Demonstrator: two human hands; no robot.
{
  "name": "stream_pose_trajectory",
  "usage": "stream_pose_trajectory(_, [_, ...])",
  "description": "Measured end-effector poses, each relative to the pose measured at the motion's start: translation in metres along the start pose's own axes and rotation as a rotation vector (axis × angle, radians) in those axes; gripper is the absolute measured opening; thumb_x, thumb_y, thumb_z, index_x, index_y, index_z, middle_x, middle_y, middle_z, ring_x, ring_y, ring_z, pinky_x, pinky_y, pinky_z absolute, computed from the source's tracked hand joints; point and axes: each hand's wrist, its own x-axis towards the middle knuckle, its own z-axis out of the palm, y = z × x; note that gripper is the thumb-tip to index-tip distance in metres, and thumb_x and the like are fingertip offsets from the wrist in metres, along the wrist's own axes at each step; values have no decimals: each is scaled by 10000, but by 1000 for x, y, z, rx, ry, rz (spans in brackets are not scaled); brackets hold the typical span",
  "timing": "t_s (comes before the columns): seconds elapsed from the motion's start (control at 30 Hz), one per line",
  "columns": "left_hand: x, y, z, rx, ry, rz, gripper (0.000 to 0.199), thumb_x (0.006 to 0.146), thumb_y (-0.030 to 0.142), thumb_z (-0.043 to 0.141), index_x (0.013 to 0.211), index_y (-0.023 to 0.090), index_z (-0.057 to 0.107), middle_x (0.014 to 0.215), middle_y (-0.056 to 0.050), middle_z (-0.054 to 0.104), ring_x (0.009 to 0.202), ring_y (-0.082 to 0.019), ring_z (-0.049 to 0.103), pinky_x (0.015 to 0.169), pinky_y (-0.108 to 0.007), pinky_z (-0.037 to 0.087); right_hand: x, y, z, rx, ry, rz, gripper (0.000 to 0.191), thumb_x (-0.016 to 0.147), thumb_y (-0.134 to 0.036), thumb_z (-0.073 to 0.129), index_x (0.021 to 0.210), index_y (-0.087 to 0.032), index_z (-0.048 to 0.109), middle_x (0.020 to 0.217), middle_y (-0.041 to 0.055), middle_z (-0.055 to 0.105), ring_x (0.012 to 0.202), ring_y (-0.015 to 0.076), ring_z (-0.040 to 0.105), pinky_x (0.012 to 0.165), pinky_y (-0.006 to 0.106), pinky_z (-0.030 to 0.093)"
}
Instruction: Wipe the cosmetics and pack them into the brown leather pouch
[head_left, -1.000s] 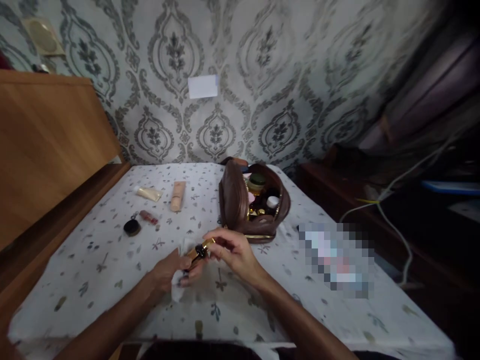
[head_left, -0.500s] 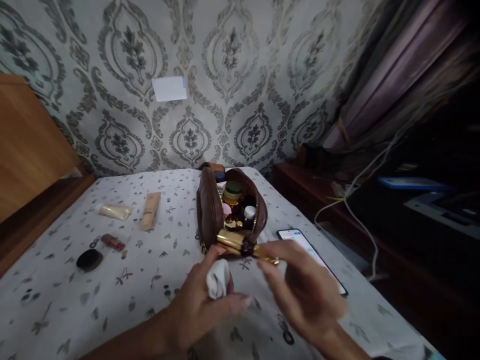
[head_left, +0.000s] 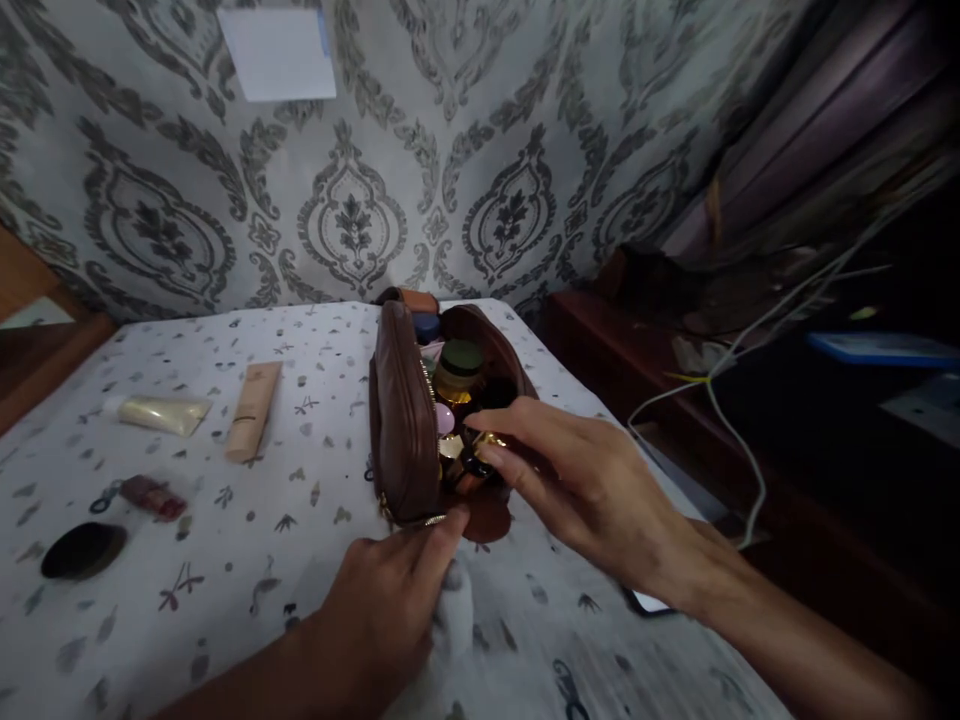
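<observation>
A brown zip bag [head_left: 401, 420] stands unzipped on the patterned sheet, filled with cosmetics. Inside it are a dark-lidded amber jar [head_left: 459, 365] and a pink round item [head_left: 445, 419]. My right hand [head_left: 592, 480] reaches over the bag's right side, thumb and fingers closed on a gold-and-black cosmetic tube [head_left: 491, 440] that is partly inside the bag. At the bag's front end, my left hand [head_left: 386, 590] touches the zip edge with its fingertips. A white cloth [head_left: 454, 610] is bunched in that hand, mostly hidden by the fingers.
To the left lie a clear tube [head_left: 163, 413], a beige tube [head_left: 253, 412], a lip gloss [head_left: 153, 497] and a black round compact [head_left: 84, 551]. A phone [head_left: 651, 602] is partly under my right forearm. White cables [head_left: 739, 440] hang at the right, beyond the sheet's edge.
My right hand has carried the gold-and-black tube forward into the bag. My left hand has moved from beneath the tube to the bag's front edge. The camera view has shifted closer.
</observation>
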Motion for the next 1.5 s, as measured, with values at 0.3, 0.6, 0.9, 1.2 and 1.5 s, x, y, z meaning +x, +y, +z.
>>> stream_pose_trajectory(0.3, [0,-7,14,75,150,91,1035,603,20,454,1563,224,127,951,-126,748,683,-277,675,497,-348,496,11,14,7,-27,-174,11,163,1006,-294,430,949,-212,559,758,1,642,618,119,596,551,221,450])
stream_pose_trajectory(0.6, [6,2,-4,136,75,159,999,653,-16,443,1558,152,54,1000,-154,747,697,-273,706,488,-352,531,14,11,7,-9,-203,6,214,1012,-293,407,899,-217,572,761,-3,626,621,111,572,556,221,428])
stream_pose_trajectory(0.9, [6,5,-7,181,40,142,993,583,3,415,1527,135,135,909,-109,737,671,-239,686,516,-338,558,11,6,10,-41,-234,13,210,1012,-268,405,878,-199,552,756,1,596,622,106,543,554,221,393])
stream_pose_trajectory(1.2, [5,5,-5,197,64,155,953,597,3,399,1502,107,117,917,-114,726,702,-247,697,522,-392,596,12,9,0,40,-306,6,194,988,-205,438,818,-177,526,722,-9,555,593,93,487,542,224,317])
stream_pose_trajectory(1.5, [5,4,-6,200,86,174,808,806,62,413,1528,143,60,887,-118,734,696,-267,720,512,-408,607,26,-3,-7,41,-488,83,123,946,-118,483,866,-163,564,818,24,591,705,119,536,618,235,347])
